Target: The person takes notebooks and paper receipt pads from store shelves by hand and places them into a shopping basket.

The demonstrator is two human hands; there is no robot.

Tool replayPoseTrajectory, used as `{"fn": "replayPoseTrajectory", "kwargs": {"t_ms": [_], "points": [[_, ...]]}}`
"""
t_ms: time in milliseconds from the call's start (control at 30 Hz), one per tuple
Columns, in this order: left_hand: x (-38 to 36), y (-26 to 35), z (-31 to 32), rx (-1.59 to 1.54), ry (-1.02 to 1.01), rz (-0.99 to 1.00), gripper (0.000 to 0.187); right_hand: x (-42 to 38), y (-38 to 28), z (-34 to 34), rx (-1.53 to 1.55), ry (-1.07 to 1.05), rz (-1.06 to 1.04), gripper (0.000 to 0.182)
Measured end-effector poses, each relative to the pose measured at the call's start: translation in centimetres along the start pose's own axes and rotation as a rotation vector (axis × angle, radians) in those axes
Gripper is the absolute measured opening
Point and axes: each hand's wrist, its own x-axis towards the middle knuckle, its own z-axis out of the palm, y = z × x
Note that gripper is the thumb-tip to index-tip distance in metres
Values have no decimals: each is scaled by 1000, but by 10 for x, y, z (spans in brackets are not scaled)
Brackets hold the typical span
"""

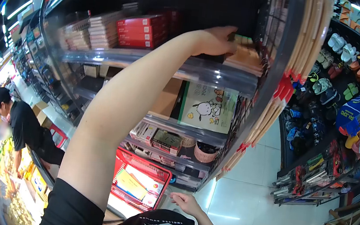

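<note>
Our left hand [217,40] is up on the upper shelf, at the left edge of a stack of flat brown goods [244,61]. Fingers blur against the stack — we can't tell if they grip a piece or just touch. The stack sits at the shelf's right end, behind the clear shelf lip [219,78], next to the wire mesh panel [278,30].

Our right hand [186,203] is low in front of us, fingers loosely open, just right of a red shopping basket [144,161]. Basket carries flat packs, one of them yellow [131,184].

Same shelf, left of our forearm: stacked red boxes [138,32], then a pile of pale boxes [103,28] farther left. One level down, under the brown stack: a green-edged pad with a cartoon dog [209,109]. Below that, a pink tub [205,153] at right, small boxed goods [167,141] left of it.

Outward: bundled wooden sticks [309,34] hang along the unit's right end. Far right, across the tiled floor [243,182], sandals [348,52] on a rack. Far left — another person in black [30,124], leaning over a brightly lit display.
</note>
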Motion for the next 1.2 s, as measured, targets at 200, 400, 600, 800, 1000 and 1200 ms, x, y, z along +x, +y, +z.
{"fn": "replayPoseTrajectory", "kwargs": {"t_ms": [200, 400, 600, 800, 1000, 1200], "points": [[-74, 2, -14, -47, 486, 420, 41, 7, 11, 5, -31, -29, 30, 29], [-235, -38, 1, -319, 692, 201, 27, 27, 9, 15, -25, -100, 139, 32], [-432, -169, 103, -231, 589, -633, 19, 69, 14, 37, -145, -201, 191, 32], [-612, -179, 222, -548, 637, -1179, 7, 128, 31, 84, -389, -307, 135, 28], [-695, -155, 276, -659, 494, -1304, 8, 197, 81, 140, -567, -340, 233, 36], [-705, -152, 254, -710, 314, -1326, 10, 239, 166, 178, -797, -352, 347, 59]]}}
